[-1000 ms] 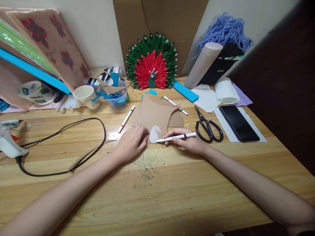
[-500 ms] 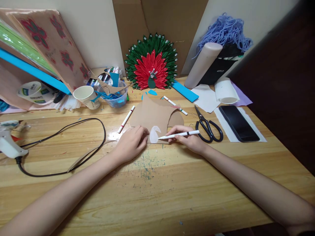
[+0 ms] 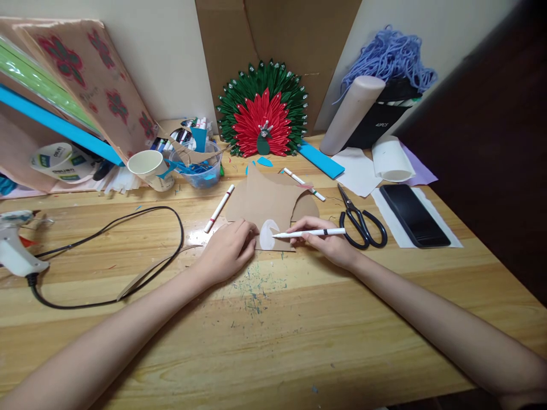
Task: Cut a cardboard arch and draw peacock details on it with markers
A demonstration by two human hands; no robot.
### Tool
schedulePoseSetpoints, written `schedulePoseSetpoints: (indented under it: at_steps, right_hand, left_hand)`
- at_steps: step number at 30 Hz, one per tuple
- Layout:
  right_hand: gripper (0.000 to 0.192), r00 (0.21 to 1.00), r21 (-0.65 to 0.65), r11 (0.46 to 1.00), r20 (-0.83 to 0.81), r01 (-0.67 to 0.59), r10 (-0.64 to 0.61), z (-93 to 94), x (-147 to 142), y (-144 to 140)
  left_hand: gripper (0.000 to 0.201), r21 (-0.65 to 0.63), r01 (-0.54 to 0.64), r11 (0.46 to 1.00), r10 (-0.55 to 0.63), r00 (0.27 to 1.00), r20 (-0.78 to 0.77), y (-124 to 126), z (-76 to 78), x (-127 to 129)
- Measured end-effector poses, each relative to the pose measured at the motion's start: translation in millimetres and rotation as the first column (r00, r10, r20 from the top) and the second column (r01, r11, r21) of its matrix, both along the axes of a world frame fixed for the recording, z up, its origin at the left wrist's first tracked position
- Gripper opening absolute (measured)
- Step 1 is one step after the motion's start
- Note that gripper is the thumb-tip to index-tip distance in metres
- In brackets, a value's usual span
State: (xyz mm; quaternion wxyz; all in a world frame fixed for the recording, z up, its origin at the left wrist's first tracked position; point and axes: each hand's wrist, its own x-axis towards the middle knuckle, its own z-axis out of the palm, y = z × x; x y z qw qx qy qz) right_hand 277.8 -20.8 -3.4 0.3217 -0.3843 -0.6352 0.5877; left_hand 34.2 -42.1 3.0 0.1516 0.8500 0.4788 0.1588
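Two hands work at the table's middle, the left hand (image 3: pixel 226 250) and the right hand (image 3: pixel 327 242); three white pens show in the open, one pen (image 3: pixel 308 233) in the right hand, a second pen (image 3: pixel 219 207) left of the brown card (image 3: pixel 265 202), a third pen (image 3: pixel 304 183) past the card's far edge; one pair of scissors (image 3: pixel 361 219); one phone (image 3: pixel 413 215) near the right edge; one paper cup (image 3: pixel 149 168); one clear tub (image 3: pixel 199 165) of markers, too crowded to count; one glue gun (image 3: pixel 17 250) at the left edge; one peacock fan (image 3: pixel 264 111) at the far edge; one white cutout (image 3: pixel 267 234).
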Motion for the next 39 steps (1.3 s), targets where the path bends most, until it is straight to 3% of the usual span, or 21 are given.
schedulePoseSetpoints:
  at_steps: [8, 13, 17, 20, 23, 26, 28, 34, 39]
  right_hand:
    - [0.027, 0.995, 0.048, 0.998, 0.093, -0.027, 0.023, 5.5, -2.7, -1.0]
    - [0.024, 0.992, 0.017, 0.995, 0.084, -0.097, 0.095, 0.7, 0.4, 0.6]
    - [0.025, 0.994, 0.049, 0.997, 0.102, -0.054, 0.048, 2.5, -0.4, 0.3]
    - [0.022, 0.992, 0.023, 0.994, 0.062, -0.107, 0.105, 2.9, -0.3, -0.8]
    - [0.023, 0.997, 0.042, 0.997, -0.049, -0.059, 0.061, 1.6, -0.2, -2.1]
    - [0.027, 0.994, 0.163, 0.982, -0.066, 0.098, -0.088, 1.4, -1.6, -3.0]
    - [0.028, 0.994, 0.217, 0.970, -0.016, 0.111, -0.110, 2.1, -2.8, -3.5]
    - [0.029, 0.999, 0.237, 0.971, 0.051, -0.008, -0.004, 1.9, -3.0, -4.7]
    - [0.029, 1.000, 0.228, 0.974, 0.015, -0.007, 0.004, 1.5, -1.1, -3.1]
  left_hand:
    - [0.013, 0.001, 0.005, 1.000, -0.005, 1.000, -0.002, 0.5, -0.5, 0.4]
    - [0.013, 0.001, 0.003, 1.000, -0.003, 1.000, 0.001, 0.6, -0.8, 0.0]
    - [0.013, 0.008, 0.001, 1.000, -0.001, 1.000, -0.008, 0.6, -0.9, 0.4]
    - [0.014, 0.007, 0.007, 1.000, -0.007, 1.000, -0.016, -0.7, -0.8, 0.4]
    - [0.016, 0.015, -0.127, 0.992, 0.127, 0.992, -0.004, -2.5, -0.1, -1.2]
    - [0.021, 0.030, -0.398, 0.917, 0.399, 0.917, -0.004, -2.5, 1.2, -3.9]
    - [0.024, 0.027, -0.475, 0.880, 0.476, 0.879, -0.030, -1.7, 2.2, -5.2]
    - [0.025, -0.118, -0.284, 0.952, 0.289, 0.957, 0.029, -1.9, 3.5, -5.8]
    - [0.028, -0.250, -0.175, 0.952, 0.220, 0.961, 0.167, -1.6, 4.4, -7.1]
